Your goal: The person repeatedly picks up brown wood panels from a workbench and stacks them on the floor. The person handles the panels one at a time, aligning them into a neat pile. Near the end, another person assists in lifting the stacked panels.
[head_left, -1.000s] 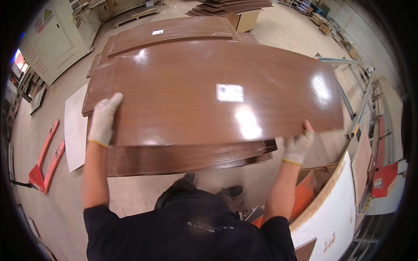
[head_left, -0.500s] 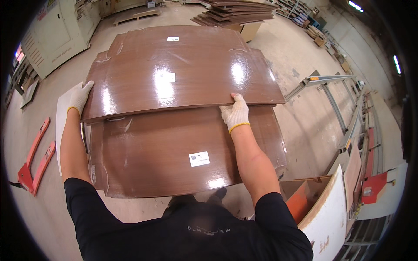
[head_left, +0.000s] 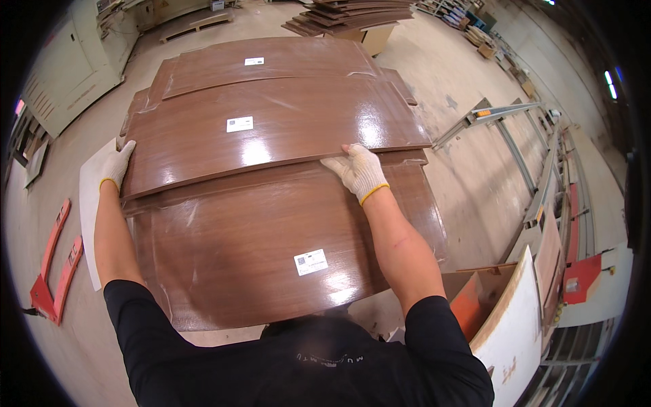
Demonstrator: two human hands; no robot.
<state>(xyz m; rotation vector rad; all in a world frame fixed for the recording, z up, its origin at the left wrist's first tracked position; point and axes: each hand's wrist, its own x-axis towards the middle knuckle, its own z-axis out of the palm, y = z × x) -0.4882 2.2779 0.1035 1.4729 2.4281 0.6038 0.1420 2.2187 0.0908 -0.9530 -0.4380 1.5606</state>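
Observation:
Both my hands wear white knitted gloves with yellow cuffs. My left hand is closed on the left end of a glossy brown curved panel bearing a small white label. My right hand grips its near edge toward the right, thumb on top; what the fingers do underneath is hidden. This panel lies askew over the stack, its left end closer to me. Nearer to my body, another brown panel with a white label shows from under it. A third labelled panel shows beyond its far edge.
A white sheet stands beside my left forearm, with red pallet-truck forks further left. On the right are a metal frame and a white-faced board. More brown panels are piled at the back, near a pale machine.
The held panel has turned slightly, its left end coming nearer me. A distinct far edge now separates it from the panel beyond. Both hands keep their hold; the view has shifted a little.

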